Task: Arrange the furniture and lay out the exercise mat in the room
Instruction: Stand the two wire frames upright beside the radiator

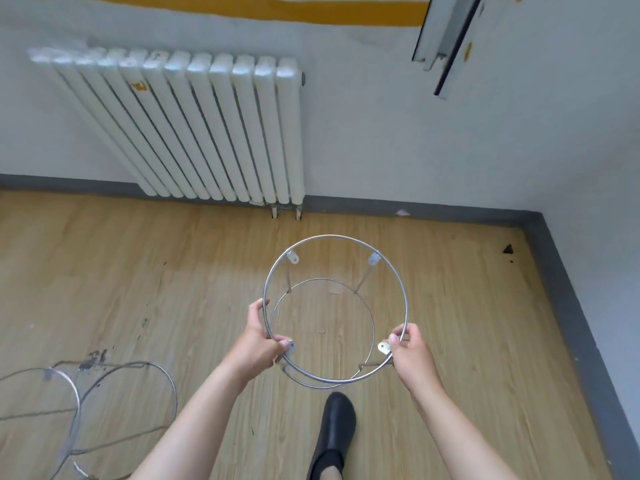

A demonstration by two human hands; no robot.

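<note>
I hold a round metal stool frame (346, 238) upright above the wooden floor, seen from above: a large top ring, a smaller ring below, thin legs and small mounting tabs, no seat on it. My left hand (260, 337) grips the top ring at its left near side. My right hand (410, 348) grips the ring at its right near side, by a tab. A second metal frame (78, 403) lies on its side on the floor at the lower left. No exercise mat is in view.
A white radiator (194, 126) hangs on the far wall. A grey skirting board (568, 306) runs along the wall at the right, forming a corner. A foot in a black shoe (336, 424) stands just under the frame. A window frame (446, 36) shows top right.
</note>
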